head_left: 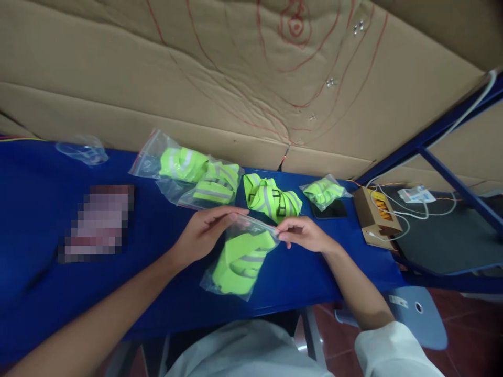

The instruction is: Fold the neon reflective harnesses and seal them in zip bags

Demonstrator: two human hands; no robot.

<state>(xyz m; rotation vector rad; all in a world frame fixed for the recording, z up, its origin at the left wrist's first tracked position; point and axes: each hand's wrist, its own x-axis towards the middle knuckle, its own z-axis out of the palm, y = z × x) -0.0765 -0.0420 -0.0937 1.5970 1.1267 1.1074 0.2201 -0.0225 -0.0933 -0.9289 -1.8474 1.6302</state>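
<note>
A clear zip bag (239, 256) with folded neon-yellow reflective straps inside lies on the blue table, its opening toward the back. My left hand (212, 228) pinches the left end of the bag's top edge. At the right end of that edge, my right hand (301, 233) grips the seal between thumb and fingers. Just behind the bag rests a loose bundle of reflective straps (271, 196) with black buckles. Two more bagged strap bundles, one nearer (216, 183) and one farther (183, 163), lie behind my left hand.
Another bagged strap bundle (324, 192) lies by a dark phone (334, 210) at the right. Beyond are a cardboard box (375, 217) and white cables. An empty clear bag (84, 150) and a blurred-out rectangular item (98, 222) are at left. A cardboard wall (157, 94) stands behind.
</note>
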